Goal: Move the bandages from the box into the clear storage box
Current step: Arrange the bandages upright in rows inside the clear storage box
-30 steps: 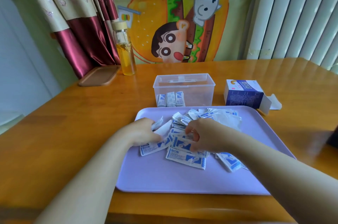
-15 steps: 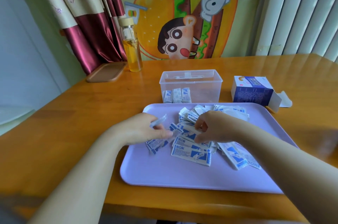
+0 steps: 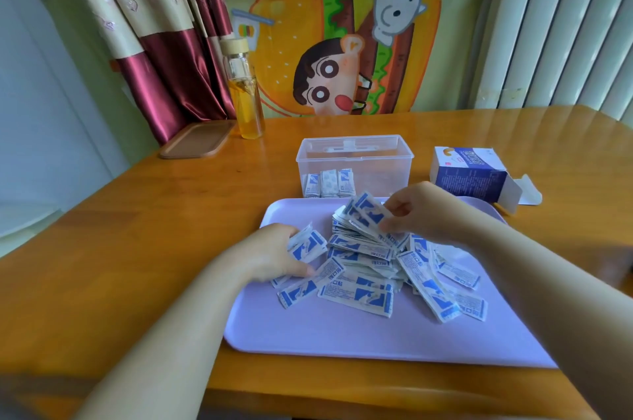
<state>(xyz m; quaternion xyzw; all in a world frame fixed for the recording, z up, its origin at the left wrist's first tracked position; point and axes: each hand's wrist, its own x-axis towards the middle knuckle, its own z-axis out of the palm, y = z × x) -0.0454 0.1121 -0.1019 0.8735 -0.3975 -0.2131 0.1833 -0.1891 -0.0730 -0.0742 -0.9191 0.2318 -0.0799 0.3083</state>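
A loose pile of white-and-blue bandage packets [image 3: 371, 274] lies on a lilac tray [image 3: 342, 334]. My left hand [image 3: 270, 253] grips a few packets at the pile's left edge. My right hand [image 3: 416, 210] pinches a small stack of packets, lifted a little above the back of the pile. Behind the tray stands the clear storage box [image 3: 354, 164], lidless, with three packets upright in its left front corner. The blue bandage box [image 3: 469, 174] lies on its side to the right, its flap open.
A glass bottle of yellow liquid [image 3: 245, 94] and a brown wooden tray [image 3: 197, 140] stand at the table's back left. A curtain and a cartoon cloth hang behind. The wooden table's front edge [image 3: 342, 395] runs just below the lilac tray.
My right hand has picked a stack of packets off the pile and raised it toward the back. My left hand has gathered packets at the left. The camera has come closer.
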